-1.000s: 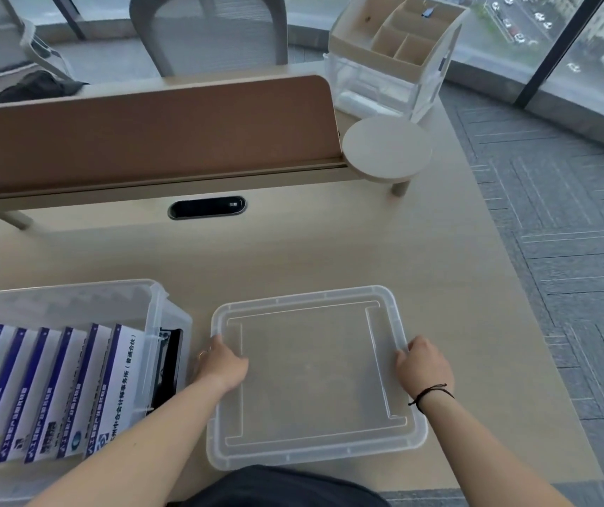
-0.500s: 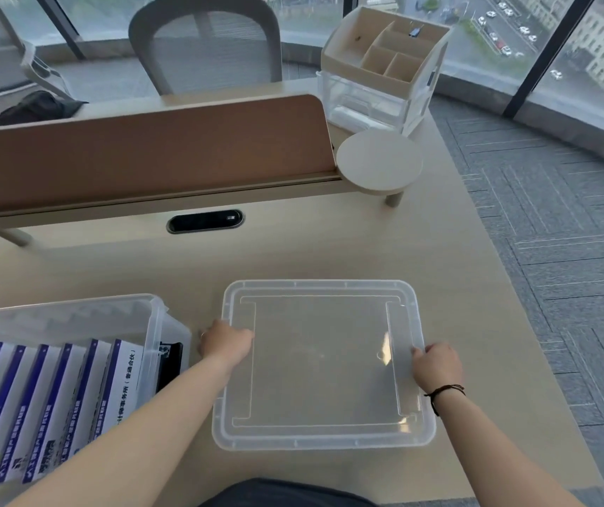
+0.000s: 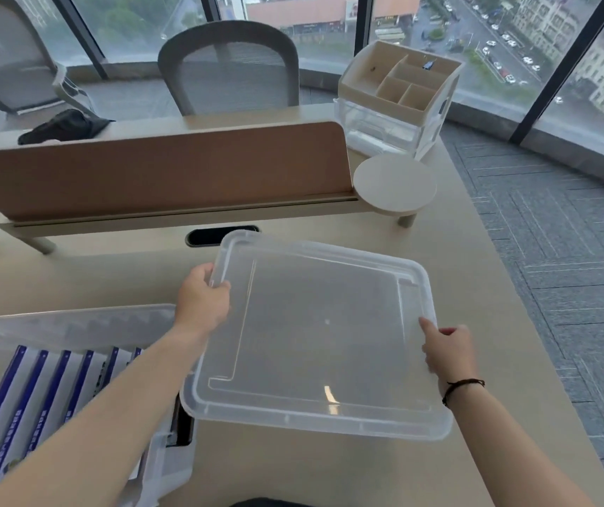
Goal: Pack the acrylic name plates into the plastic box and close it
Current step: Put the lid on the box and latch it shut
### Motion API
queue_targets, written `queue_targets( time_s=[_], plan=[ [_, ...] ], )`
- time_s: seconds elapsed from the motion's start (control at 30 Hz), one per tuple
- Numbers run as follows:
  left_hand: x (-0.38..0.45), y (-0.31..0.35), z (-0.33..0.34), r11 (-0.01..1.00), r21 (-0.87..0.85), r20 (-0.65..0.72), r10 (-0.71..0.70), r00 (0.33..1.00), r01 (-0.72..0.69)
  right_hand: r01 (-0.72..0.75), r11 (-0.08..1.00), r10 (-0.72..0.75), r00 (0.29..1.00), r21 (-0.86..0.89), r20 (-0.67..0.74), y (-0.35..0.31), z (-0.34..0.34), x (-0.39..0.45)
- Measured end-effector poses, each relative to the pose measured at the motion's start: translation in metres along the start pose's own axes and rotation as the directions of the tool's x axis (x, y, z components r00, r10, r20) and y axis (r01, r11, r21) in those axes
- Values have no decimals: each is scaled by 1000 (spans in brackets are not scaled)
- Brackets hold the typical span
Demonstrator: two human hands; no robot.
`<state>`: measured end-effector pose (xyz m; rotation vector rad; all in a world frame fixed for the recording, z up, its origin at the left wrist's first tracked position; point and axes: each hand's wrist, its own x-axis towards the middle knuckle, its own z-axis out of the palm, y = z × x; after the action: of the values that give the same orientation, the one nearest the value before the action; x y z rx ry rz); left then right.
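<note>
Packing looks finished, or close to it. The clear, rectangular plastic storage box (image 3: 73,323) sits open-topped at the lower left of the pale wooden desk (image 3: 476,287). Inside it a row of acrylic name plates with blue-and-white printed inserts (image 3: 37,397) stands on edge, side by side. No loose plates show anywhere on the desk, though the box's left end runs out of frame.

The closing step is under way but not done. The translucent, rectangular plastic lid with a raised rim (image 3: 315,334) is held in the air to the right of the box. It tilts, and its near-left corner overlaps the box's right end.

- Left hand (image 3: 203,301): fingers curl over the lid's far-left edge, clasping it.
- Right hand (image 3: 446,354): pinches the lid's right edge, thumb on top, other fingers hidden underneath.

Left to do, as I judge it: carry the lid left until it squares over the box opening, lower it, and press the rim down. A dark latch-like piece (image 3: 183,426) shows at the box's right end; it may need fastening, but I cannot tell.
</note>
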<state>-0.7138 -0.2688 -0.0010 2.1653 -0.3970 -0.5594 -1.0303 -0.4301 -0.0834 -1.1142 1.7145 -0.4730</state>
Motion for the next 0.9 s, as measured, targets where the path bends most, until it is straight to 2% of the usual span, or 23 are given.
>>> queue_targets(
  time_s=[0.1, 0.27, 0.4, 0.63, 0.8, 0.9],
  plan=[
    [16, -11, -32, 996, 85, -63, 4, 998, 1, 35, 999, -39, 994, 39, 97, -18, 23, -20],
    [38, -37, -94, 979, 203, -74, 5, 997, 10, 113, 992, -98, 968, -54, 231, -33, 66, -50],
    [46, -69, -145, 963, 270, -81, 17, 997, 6, 170, 980, -134, 951, -106, 278, -50, 100, -86],
    [67, -140, -239, 922, 383, -114, -19, 993, 62, 256, 951, -199, 935, -171, 295, -73, 173, -172],
    [90, -194, -307, 921, 390, -93, 48, 995, -8, 292, 925, -219, 933, -244, 286, -60, 234, -232],
    [99, -220, -343, 888, 457, -85, -21, 996, 58, 342, 889, -266, 927, -303, 266, -51, 266, -259]
  ],
)
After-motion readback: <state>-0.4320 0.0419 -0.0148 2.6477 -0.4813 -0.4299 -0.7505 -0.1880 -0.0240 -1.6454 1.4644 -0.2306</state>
